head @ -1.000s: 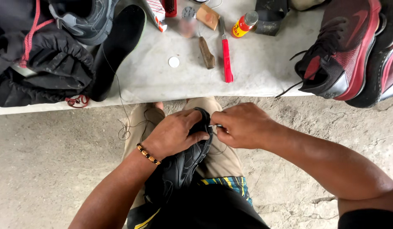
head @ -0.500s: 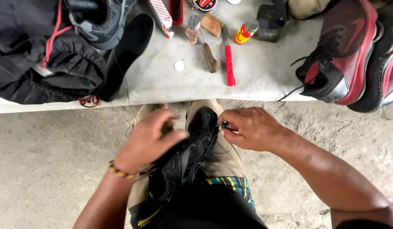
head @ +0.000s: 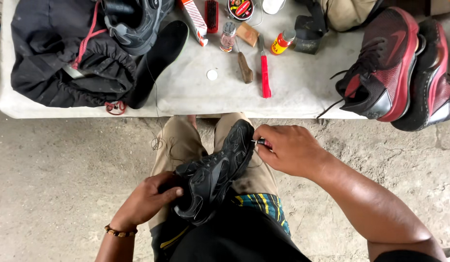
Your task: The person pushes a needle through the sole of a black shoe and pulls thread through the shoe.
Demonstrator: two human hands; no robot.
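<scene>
Concrete floor; black shoe (head: 215,174) between left hand (head: 149,199), right hand (head: 288,148).

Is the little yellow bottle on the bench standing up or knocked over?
Standing up. The yellow bottle sits on its base on the bench, its red cap on top, beside the red-handled tool.

There is just one camera, and it sits on the person's head. It looks almost straight down. It is close to the lap, where the black shoe (head: 216,171) lies between the left hand (head: 148,201) and the right hand (head: 288,148). Past the knees, at the top of the view, is the counter (head: 302,94). The rough floor (head: 55,179) fills both sides.
</scene>
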